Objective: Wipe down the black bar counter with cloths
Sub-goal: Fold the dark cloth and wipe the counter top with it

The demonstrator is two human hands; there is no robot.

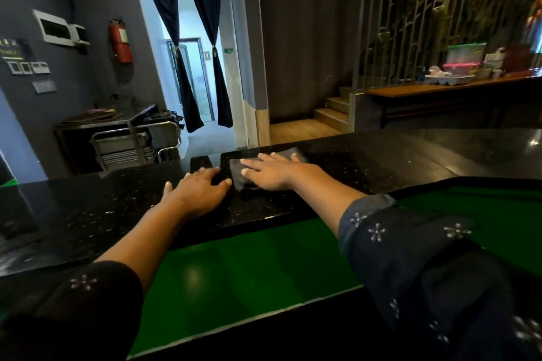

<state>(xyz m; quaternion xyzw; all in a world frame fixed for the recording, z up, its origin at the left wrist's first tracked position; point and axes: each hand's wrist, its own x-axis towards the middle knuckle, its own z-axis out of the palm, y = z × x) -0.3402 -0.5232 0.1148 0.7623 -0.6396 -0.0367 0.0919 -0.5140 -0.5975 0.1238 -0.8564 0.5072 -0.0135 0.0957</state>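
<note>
The black speckled bar counter [366, 167] runs across the middle of the view. A folded dark grey cloth [239, 180] lies on it near the far edge. My right hand [275, 174] lies flat on the cloth, fingers spread and pointing left, pressing it onto the stone. My left hand [196, 190] rests palm down on the bare counter just left of the cloth, fingers apart, with nothing visible under it. Part of the cloth [294, 153] sticks out beyond my right fingers.
A green lower surface [249, 266] lies between me and the counter. Beyond the counter stand a steel trolley [132, 143], a curtained doorway [196, 67], wooden steps [331, 114] and a wooden side table [440, 87] carrying containers.
</note>
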